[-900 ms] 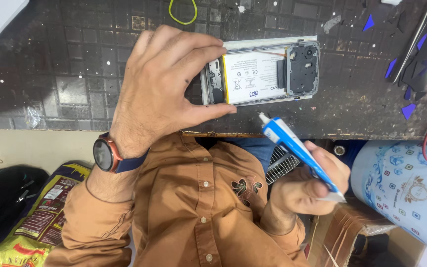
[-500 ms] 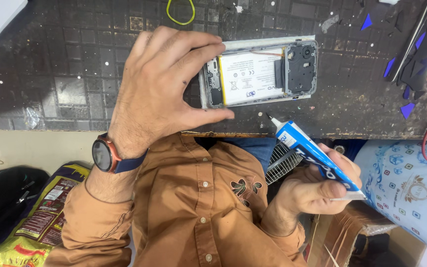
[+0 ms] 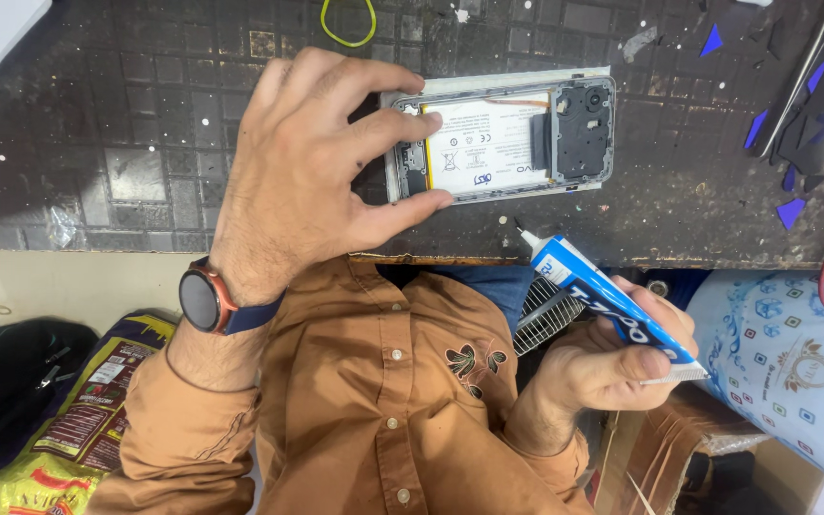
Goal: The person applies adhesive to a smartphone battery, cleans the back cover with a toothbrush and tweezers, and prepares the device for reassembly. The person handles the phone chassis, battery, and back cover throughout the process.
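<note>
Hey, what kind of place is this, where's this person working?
Most likely a phone repair bench. An opened phone with its battery showing lies on a dark gridded work mat, held by the left hand; the right hand holds a blue glue tube. Blue plastic picks lie nearby.

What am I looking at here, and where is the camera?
There is no machine: a person works with bare hands, filmed by a camera on their head that looks down, so their brown shirt fills the bottom. The left hand, with a wrist watch, grips an opened phone with its back cover off, lying on a dark gridded work mat. The right hand holds a blue and white glue tube, nozzle pointed toward the phone. A yellow rubber band and blue scraps also lie on the mat.
</note>
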